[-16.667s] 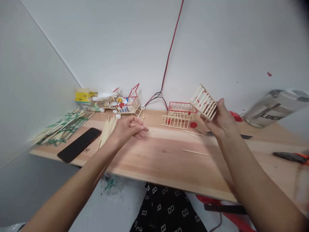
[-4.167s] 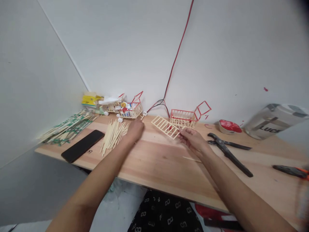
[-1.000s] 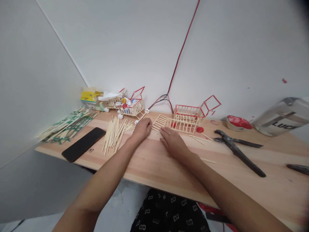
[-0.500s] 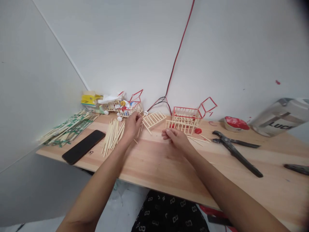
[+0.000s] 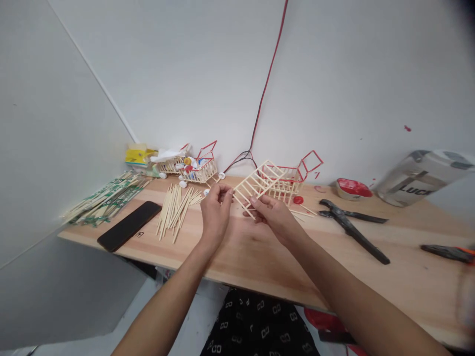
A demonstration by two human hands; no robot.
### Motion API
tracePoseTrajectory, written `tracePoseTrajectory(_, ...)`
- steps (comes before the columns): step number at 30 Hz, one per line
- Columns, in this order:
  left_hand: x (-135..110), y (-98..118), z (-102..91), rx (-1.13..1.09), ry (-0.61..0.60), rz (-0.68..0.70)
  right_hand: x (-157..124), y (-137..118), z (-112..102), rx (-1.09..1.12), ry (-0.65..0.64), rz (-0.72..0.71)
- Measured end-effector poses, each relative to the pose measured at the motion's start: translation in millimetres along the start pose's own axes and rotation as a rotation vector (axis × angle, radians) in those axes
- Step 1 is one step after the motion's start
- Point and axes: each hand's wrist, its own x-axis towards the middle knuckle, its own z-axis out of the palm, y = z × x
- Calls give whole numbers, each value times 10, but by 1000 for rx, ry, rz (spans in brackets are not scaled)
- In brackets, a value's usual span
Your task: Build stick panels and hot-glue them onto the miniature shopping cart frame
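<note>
A ladder-like panel of pale wooden sticks [image 5: 258,184] is held up above the wooden table [image 5: 260,252], tilted up to the right. My right hand [image 5: 270,213] pinches its lower end. My left hand [image 5: 216,210] is closed in a pinch just left of that end, on a thin stick I can barely make out. Behind the panel stands a small stick cart with a red frame [image 5: 293,178].
Loose sticks [image 5: 177,205], a black phone [image 5: 128,225] and wrapped chopsticks [image 5: 104,198] lie at the left. Another stick cart [image 5: 193,165] and a yellow box [image 5: 137,154] stand at the back. Black pliers [image 5: 352,228], a red lid [image 5: 351,189], a metal can [image 5: 423,175] are right.
The stick panel has been lifted off the table and now hangs tilted between both hands. Both hands drew together toward the middle, and the right hand took hold of the panel's end.
</note>
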Motion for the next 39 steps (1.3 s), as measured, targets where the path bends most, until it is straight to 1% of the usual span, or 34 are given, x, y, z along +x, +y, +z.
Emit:
tracePoseTrajectory(2,-53,62,71,-55,-4,-9,-83,-33,-18,-23,43,-8)
tracePoseTrajectory(4,-88,95,133,-155,-36,-43,-149,-55,-58,-59,82,-32)
tracePoseTrajectory(7,-109,105,205,-356,-97,-154,-196,-81,-161,-154,103,-101)
tracePoseTrajectory(9,-104,97,236,-452,-137,-235,-196,-103,-238,-228,112,-139)
tracePoseTrajectory(11,-89,86,254,-483,-181,-289,-182,-130,-308,-300,130,-162)
tracePoseTrajectory(13,-68,78,262,-464,-237,-298,-162,-152,-366,-357,139,-189)
tracePoseTrajectory(14,-58,76,264,-435,-260,-276,-152,-159,-391,-376,140,-203)
tracePoseTrajectory(16,-42,78,267,-331,-284,-184,-132,-161,-438,-405,154,-229)
tracePoseTrajectory(22,-40,64,338,188,-258,237,-96,-94,-560,-504,222,-302)
tracePoseTrajectory(24,-36,47,388,307,-256,345,-100,-80,-584,-557,246,-319)
tracePoseTrajectory(26,-25,35,439,417,-274,413,-108,-81,-599,-618,272,-325)
tracePoseTrajectory(28,-12,35,483,506,-312,448,-115,-90,-608,-664,295,-325)
tracePoseTrajectory(31,-5,39,535,577,-356,459,-115,-95,-621,-706,303,-331)
tracePoseTrajectory(34,-16,28,576,613,-343,473,-111,-81,-636,-734,302,-350)
tracePoseTrajectory(36,-24,12,596,584,-321,459,-108,-64,-646,-743,300,-361)
tracePoseTrajectory(37,-25,4,602,539,-317,430,-106,-54,-652,-746,298,-364)
tracePoseTrajectory(39,-18,-9,606,407,-320,322,-103,-35,-664,-750,294,-363)
